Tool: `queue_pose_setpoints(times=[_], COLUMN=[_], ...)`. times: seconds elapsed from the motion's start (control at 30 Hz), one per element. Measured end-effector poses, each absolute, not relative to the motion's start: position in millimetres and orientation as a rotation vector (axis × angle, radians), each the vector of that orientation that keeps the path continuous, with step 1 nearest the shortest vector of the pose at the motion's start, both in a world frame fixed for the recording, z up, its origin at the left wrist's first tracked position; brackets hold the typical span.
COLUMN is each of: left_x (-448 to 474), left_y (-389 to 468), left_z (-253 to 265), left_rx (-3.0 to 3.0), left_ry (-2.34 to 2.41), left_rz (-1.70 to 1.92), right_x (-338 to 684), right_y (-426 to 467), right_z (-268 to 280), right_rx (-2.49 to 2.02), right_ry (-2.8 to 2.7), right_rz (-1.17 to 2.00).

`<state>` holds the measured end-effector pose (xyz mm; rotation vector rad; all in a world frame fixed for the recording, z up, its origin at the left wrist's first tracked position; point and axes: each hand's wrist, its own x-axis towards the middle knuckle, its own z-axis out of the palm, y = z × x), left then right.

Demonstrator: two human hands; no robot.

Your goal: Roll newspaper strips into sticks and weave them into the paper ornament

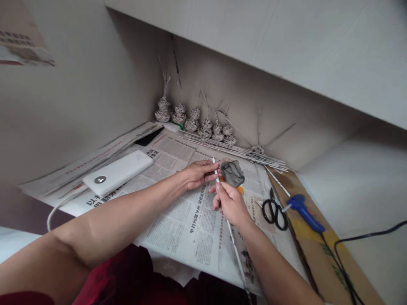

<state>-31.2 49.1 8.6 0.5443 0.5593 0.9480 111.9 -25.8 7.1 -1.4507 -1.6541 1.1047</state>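
Stick [233,242] in both hands [197,174] [233,203], newspaper [181,231] “坚持问题导向”

A white power bank [122,170] lies left of centre, black scissors [275,211] and a blue glue gun [304,210] right; upper left, a blurred, apparently printed sheet [19,23].

Two bare hands [233,203], six grey woven-paper gourds [192,123]
There are one blue plastic glue gun [307,213], one white oblong power bank [122,170].

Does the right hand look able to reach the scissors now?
Probably yes: the right hand has the scissors close on its right, mostly uncovered, though it grips a thin white stick it may need to release.
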Motion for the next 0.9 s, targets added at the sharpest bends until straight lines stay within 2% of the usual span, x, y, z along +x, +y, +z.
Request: queue_pose_setpoints(times=[0.2,0.27,0.4,0.53,0.63,0.8,0.9], left_x=[-31.5,-31.8,-33.1,-35.0,-36.7,-39.1,-39.7], left_y=[49.5,49.7,49.6,51.0,53.4,57.1,58.8], left_z=[11.8,12.3,12.6,12.4,12.6,15.2,15.8], left_rx=[0.497,0.495,0.466,0.459,0.470,0.470,0.462], left_ry=[0.547,0.530,0.478,0.439,0.464,0.518,0.518], left_rz=[0.993,0.989,0.983,0.972,0.994,1.102,1.130], right_x=[113.1,111.9,108.2,107.1,109.8,117.9,117.7], right_y=[-25.2,-25.4,-27.0,-27.9,-25.9,-23.1,-24.4], right_z=[9.7,11.1,17.0,19.0,15.1,12.2,14.2], right_rx=[-1.487,-1.413,-1.029,-0.921,-1.206,-1.584,-1.586], right_ry=[-1.663,-1.550,-1.187,-1.116,-1.341,-1.791,-1.813], right_rz=[1.018,1.199,1.765,1.924,1.678,0.912,0.847])
